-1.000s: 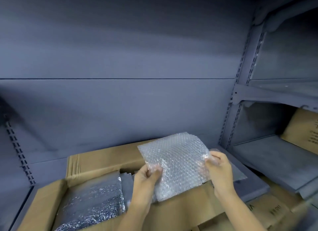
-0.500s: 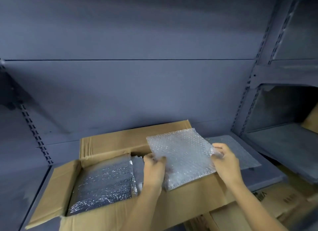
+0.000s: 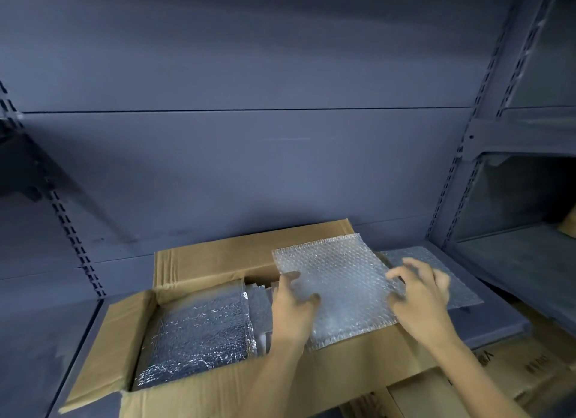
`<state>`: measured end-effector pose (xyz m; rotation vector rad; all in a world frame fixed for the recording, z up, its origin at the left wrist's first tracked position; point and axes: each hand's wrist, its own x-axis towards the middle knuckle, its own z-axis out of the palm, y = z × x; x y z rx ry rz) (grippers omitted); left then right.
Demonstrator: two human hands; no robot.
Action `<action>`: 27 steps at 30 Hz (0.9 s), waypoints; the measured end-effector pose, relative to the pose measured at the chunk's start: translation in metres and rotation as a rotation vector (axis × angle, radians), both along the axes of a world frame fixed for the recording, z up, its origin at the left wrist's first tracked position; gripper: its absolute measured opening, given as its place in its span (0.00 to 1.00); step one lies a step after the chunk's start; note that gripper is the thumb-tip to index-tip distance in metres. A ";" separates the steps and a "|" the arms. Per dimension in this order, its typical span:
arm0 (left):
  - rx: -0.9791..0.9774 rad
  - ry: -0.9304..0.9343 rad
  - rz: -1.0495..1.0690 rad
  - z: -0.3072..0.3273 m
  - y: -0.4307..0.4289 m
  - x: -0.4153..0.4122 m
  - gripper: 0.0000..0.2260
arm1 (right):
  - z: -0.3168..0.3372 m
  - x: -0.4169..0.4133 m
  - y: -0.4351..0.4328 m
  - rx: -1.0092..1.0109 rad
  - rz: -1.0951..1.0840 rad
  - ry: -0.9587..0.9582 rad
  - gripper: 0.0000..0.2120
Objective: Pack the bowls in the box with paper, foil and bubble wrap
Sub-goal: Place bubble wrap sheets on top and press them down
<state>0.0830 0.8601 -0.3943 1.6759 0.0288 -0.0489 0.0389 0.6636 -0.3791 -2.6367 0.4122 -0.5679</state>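
The right hand (image 3: 420,302) has let go, fingers spread over the bubble wrap (image 3: 336,268); left hand (image 3: 293,305) pinches it.

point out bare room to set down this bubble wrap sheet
Bare grey metal shelf lies left of the brown cardboard box, up to the slotted upright. Crowded: silver foil sheets fill the box's left half, the clear bubble wrap sheet covers its right, a second sheet lies on the shelf beyond.

We can read nothing for certain: the cartons (image 3: 534,369) at lower right carry dark printed marks, too blurred to make out.
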 end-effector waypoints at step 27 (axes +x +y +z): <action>0.930 -0.547 0.014 -0.012 -0.018 -0.009 0.17 | -0.006 -0.013 -0.004 -0.272 0.463 0.125 0.24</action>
